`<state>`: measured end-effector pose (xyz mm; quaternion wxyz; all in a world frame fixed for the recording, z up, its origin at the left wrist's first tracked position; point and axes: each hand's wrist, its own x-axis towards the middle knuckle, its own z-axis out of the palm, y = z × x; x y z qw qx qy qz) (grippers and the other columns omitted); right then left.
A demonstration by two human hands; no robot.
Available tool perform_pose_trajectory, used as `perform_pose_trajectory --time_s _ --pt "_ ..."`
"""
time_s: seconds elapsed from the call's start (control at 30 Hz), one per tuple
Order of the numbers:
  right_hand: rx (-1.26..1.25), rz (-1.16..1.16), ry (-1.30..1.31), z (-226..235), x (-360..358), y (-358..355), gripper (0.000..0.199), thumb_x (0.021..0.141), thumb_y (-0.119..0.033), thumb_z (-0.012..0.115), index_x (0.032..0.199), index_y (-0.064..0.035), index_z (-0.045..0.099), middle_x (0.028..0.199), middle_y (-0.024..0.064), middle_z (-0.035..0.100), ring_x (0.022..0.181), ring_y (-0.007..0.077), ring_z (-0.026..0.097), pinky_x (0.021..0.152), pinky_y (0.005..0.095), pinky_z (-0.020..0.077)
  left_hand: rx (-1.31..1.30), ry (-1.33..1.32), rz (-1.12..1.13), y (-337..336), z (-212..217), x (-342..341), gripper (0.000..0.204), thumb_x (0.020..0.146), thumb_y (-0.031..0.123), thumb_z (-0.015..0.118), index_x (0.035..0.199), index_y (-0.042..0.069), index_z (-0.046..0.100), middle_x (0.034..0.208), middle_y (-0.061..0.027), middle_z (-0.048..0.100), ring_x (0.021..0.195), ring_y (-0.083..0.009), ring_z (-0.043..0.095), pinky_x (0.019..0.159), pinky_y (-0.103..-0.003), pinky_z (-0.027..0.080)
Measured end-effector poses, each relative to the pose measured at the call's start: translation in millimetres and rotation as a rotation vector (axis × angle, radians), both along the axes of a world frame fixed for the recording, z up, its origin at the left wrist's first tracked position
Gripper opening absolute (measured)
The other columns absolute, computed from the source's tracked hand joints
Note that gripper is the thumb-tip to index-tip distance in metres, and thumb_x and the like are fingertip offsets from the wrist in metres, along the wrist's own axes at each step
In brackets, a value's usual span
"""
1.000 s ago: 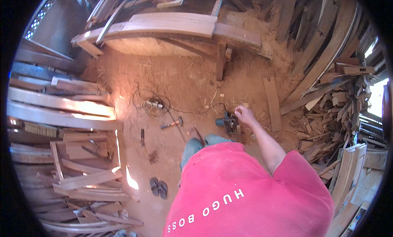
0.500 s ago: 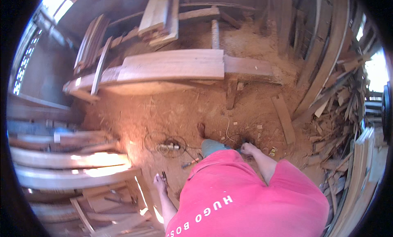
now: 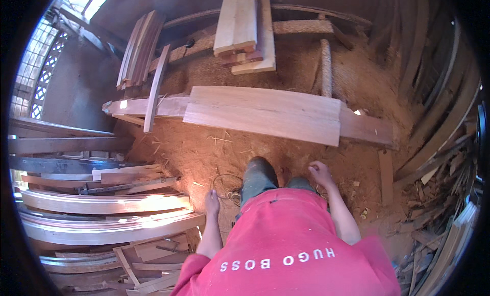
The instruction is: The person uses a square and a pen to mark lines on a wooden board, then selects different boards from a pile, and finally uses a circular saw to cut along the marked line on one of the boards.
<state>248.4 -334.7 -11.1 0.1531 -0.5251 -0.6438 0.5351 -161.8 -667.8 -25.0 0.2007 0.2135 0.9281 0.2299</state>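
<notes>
My left hand (image 3: 212,201) hangs low beside my left leg, near the ends of the stacked boards. Its fingers look closed; whatever they may hold is hidden. My right hand (image 3: 320,173) is out in front of my right leg with curled fingers and nothing visible in them. Ahead of me a wide, pale planed board (image 3: 263,114) lies flat across a low bench beam (image 3: 367,128). Neither hand touches it. Part of a coiled dark cable (image 3: 220,181) shows on the ground between my left hand and leg.
Long boards (image 3: 102,201) are stacked on the left. Beyond the bench, thick planks (image 3: 237,25) and a bundle of strips (image 3: 138,51) rest on another beam. A narrow strip (image 3: 156,89) leans across the bench's left end. Scrap wood (image 3: 434,209) is heaped at right; sawdust covers the ground.
My view has turned and I have come nearer the bench. My right hand has come up and forward. A dark tool seen at my left hand earlier is out of sight now.
</notes>
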Motion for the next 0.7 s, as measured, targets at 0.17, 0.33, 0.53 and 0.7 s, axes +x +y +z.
perform_pose_trajectory --time_s 0.17,0.33,0.53,0.7 --pt "-0.072 -0.312 -0.312 -121.2 125.0 -37.3 0.017 0.090 -0.016 0.066 0.102 -0.0038 0.067 0.083 0.0067 0.067 0.079 0.0171 0.065 0.066 0.0350 0.0523 0.069 0.280 -0.104 169.9 20.0 -154.5 0.055 0.101 0.043 0.052 0.130 -0.004 0.057 0.130 -0.0250 0.060 0.123 -0.0388 0.056 0.105 -0.044 0.042" --pt "-0.187 -0.791 -0.472 -98.7 163.7 -133.4 0.009 0.088 -0.011 0.063 0.095 -0.0073 0.066 0.071 0.0074 0.064 0.063 0.0160 0.061 0.058 0.0351 0.0497 0.121 -0.021 -0.283 317.0 33.0 -248.7 0.055 0.100 0.037 0.057 0.136 -0.004 0.050 0.133 -0.0271 0.057 0.124 -0.0386 0.055 0.105 -0.043 0.043" --pt "-0.180 -0.743 -0.486 -23.8 46.9 -117.0 0.012 0.087 -0.012 0.065 0.097 -0.0059 0.068 0.072 0.0106 0.067 0.061 0.0170 0.063 0.058 0.0342 0.0504 0.035 0.064 -0.132 377.3 -43.9 -416.7 0.104 0.083 0.054 0.075 0.144 -0.016 0.029 0.140 -0.0314 0.049 0.134 -0.0416 0.045 0.112 -0.042 0.038" --pt "-0.327 -0.869 -0.598 19.6 4.6 -160.6 0.021 0.087 -0.018 0.069 0.102 -0.0047 0.069 0.077 0.0136 0.069 0.069 0.0214 0.069 0.066 0.0358 0.0545 -0.128 -0.407 -0.249 422.7 -70.5 -371.9 0.074 0.078 0.042 0.085 0.118 -0.013 0.057 0.109 -0.0209 0.067 0.093 -0.0299 0.066 0.081 -0.039 0.055"
